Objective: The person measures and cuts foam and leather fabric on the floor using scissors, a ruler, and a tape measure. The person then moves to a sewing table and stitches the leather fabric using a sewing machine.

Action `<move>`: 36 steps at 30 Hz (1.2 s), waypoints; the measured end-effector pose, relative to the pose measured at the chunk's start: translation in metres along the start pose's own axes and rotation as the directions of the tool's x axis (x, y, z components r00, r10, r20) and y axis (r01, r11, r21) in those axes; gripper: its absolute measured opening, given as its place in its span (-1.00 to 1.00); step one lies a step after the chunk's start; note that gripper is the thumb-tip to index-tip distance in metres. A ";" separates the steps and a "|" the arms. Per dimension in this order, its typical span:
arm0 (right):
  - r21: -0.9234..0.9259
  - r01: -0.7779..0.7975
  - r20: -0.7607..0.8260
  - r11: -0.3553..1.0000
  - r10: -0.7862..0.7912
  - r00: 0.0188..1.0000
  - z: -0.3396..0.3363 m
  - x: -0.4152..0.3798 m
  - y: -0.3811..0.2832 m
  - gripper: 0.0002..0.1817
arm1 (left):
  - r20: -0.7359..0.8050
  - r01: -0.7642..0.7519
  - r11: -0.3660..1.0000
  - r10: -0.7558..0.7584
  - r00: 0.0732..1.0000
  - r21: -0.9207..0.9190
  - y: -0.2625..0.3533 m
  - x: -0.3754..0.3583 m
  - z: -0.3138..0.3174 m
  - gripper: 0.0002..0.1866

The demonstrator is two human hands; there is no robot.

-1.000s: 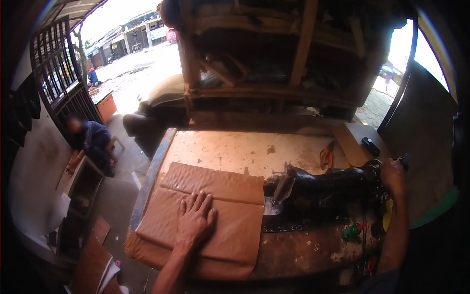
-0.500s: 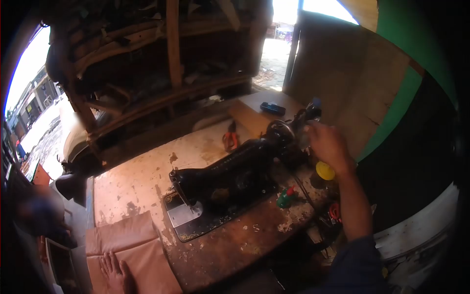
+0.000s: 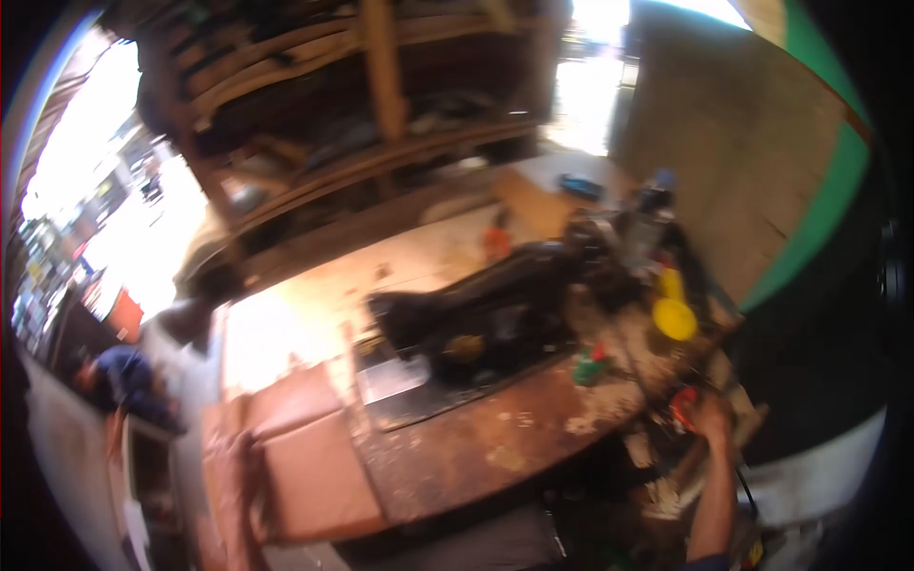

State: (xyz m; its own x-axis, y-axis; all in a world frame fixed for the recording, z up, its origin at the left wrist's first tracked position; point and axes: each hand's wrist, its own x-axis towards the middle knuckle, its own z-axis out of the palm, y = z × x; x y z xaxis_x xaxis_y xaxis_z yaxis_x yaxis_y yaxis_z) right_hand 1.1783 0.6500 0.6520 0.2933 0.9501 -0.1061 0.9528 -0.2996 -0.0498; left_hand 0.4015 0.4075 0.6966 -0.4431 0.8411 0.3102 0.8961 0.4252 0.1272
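Observation:
My left hand [image 3: 238,481] rests, blurred, on a folded brown sheet [image 3: 319,466], near its left side, its fingers seemingly stretched out. At the right end of the table, my right hand [image 3: 712,417] is curled around a red-handled tool [image 3: 682,407]; motion blur hides its exact kind. Between the hands stands a black sewing machine [image 3: 476,314] with a bright metal plate [image 3: 392,379] under its head. Close to the machine's base, a small green bottle with a red tip [image 3: 588,367] sits on the worn wooden table [image 3: 514,438].
A yellow round lid [image 3: 674,320] shows behind my right hand. Beyond the machine lie an orange-handled tool [image 3: 496,244] and a blue item [image 3: 579,187] on a board. Wooden shelving [image 3: 381,76] rises at the back. A person [image 3: 133,376] is at the far left.
My right hand has left the machine's wheel end and come down to the red handle at the table's right end. The view has shifted; my left hand stays on the brown sheet.

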 end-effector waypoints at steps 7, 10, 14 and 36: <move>0.196 -0.016 -0.028 0.981 0.022 0.999 0.018 0.013 0.016 -0.51 | -0.144 0.187 0.964 -0.215 0.966 -0.187 -0.002 -0.028 0.010 -0.70; 0.224 0.005 -0.212 0.975 0.044 0.976 -0.012 -0.022 0.002 -0.53 | -0.194 0.217 0.972 -0.231 0.953 -0.094 -0.011 -0.041 0.011 -0.65; 0.325 0.135 -0.511 0.936 0.054 0.858 -0.055 -0.082 -0.027 -0.55 | -0.055 0.267 0.959 -0.273 0.961 -0.089 -0.017 -0.050 0.010 -0.55; 0.810 -0.546 0.430 0.213 -0.849 0.307 0.011 -0.268 -0.406 -0.44 | -0.004 0.377 0.926 -0.377 0.926 -0.033 -0.009 -0.065 0.005 -0.44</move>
State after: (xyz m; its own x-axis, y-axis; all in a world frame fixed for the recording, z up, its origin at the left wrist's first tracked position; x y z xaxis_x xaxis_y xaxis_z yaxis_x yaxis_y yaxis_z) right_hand 0.7115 0.5157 0.6899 -0.7532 0.5085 -0.4173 -0.0211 -0.6527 -0.7574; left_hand 0.4218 0.3508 0.6708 -0.7482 0.6173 0.2432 0.6634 0.6995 0.2656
